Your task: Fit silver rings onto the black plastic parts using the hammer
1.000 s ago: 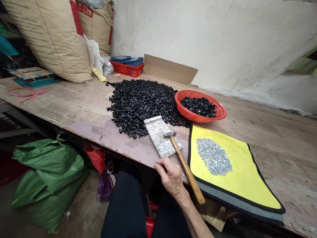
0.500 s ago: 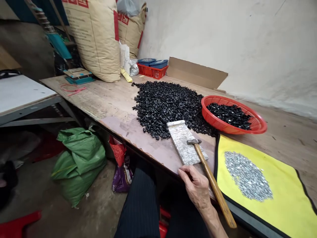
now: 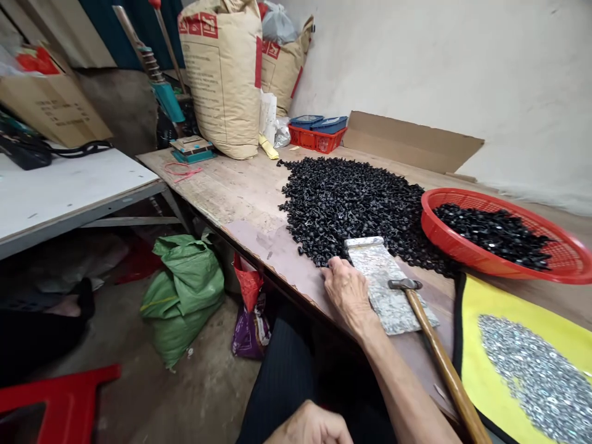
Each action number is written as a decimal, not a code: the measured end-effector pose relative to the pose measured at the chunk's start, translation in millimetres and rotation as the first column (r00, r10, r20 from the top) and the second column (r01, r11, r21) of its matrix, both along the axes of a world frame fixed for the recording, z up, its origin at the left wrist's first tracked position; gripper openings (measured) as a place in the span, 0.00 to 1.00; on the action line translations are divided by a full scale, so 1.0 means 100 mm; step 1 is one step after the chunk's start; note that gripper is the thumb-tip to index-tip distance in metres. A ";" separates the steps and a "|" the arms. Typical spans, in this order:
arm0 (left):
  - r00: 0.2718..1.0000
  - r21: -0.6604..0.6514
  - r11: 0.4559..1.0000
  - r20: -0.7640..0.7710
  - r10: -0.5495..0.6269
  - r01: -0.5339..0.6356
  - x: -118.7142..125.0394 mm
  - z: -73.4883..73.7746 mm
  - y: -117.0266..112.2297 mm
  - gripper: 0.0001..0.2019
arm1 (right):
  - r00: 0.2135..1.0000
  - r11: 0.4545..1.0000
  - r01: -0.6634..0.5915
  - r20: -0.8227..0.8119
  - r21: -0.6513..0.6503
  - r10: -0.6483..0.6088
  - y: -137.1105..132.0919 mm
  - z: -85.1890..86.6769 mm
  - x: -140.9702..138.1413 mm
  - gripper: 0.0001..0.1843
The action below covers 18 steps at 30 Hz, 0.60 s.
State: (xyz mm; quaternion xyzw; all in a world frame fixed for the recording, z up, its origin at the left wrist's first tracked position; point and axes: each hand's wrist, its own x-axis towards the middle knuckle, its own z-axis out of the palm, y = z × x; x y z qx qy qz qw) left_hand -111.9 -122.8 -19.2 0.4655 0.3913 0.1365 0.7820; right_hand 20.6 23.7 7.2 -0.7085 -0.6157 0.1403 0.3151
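My right hand [image 3: 348,291] reaches over the table's front edge to the near rim of a big heap of small black plastic pieces [image 3: 351,197]. Its fingers are bent together, tips among the pieces, and what they pinch is hidden. Touching the hand on its right lies a speckled metal plate [image 3: 395,302]. A wooden-handled hammer [image 3: 439,357] rests with its head on the plate's far side. My left hand [image 3: 314,428] sits curled low over my lap at the bottom edge.
A red basket [image 3: 444,240] of black pieces stands right of the heap. A yellow mat [image 3: 481,370] carries a patch of small silver parts [image 3: 531,364]. Paper sacks [image 3: 226,74] and a folded cardboard [image 3: 407,139] line the back. A green bag [image 3: 185,290] and a red stool [image 3: 60,401] are on the floor.
My right hand left the table edge by the hammer handle and moved forward to the heap's rim. The view swung left. My left hand has come into view at the bottom.
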 end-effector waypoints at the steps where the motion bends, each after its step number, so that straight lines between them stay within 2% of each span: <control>1: 0.999 -0.002 1.000 -0.032 0.016 -0.016 0.00 -0.03 -0.01 0.06 | 1.000 1.000 0.005 -0.021 -0.014 -0.006 0.05 -0.02 -0.01 0.02; 5: 0.987 -0.051 0.989 -0.088 0.137 -0.142 -0.03 -0.10 0.07 0.08 | 0.982 0.998 0.027 -0.183 -0.056 -0.037 0.08 -0.03 0.10 0.03; 7: 0.960 -0.061 0.958 -0.044 0.278 -0.280 -0.02 -0.09 0.17 0.07 | 0.948 0.995 0.045 -0.309 -0.085 -0.070 0.01 -0.01 0.22 0.04; 9: 0.904 -0.061 0.905 0.052 0.425 -0.421 0.02 -0.06 0.26 0.06 | 0.885 0.990 0.056 -0.453 -0.126 -0.108 -0.10 0.02 0.32 0.07; 11: 0.829 -0.087 0.843 0.149 0.538 -0.531 0.09 -0.03 0.33 0.06 | 0.799 0.986 0.045 -0.586 -0.164 -0.133 -0.25 0.05 0.39 0.11; 14: 0.743 -0.140 0.775 0.223 0.631 -0.616 0.19 0.04 0.39 0.08 | 0.659 0.978 -0.002 -0.736 -0.208 -0.156 -0.48 0.10 0.41 0.18; 18: 0.675 -0.174 0.722 0.263 0.689 -0.669 0.30 0.14 0.44 0.12 | 0.353 0.960 -0.099 -0.911 -0.262 -0.212 -0.75 0.18 0.38 0.20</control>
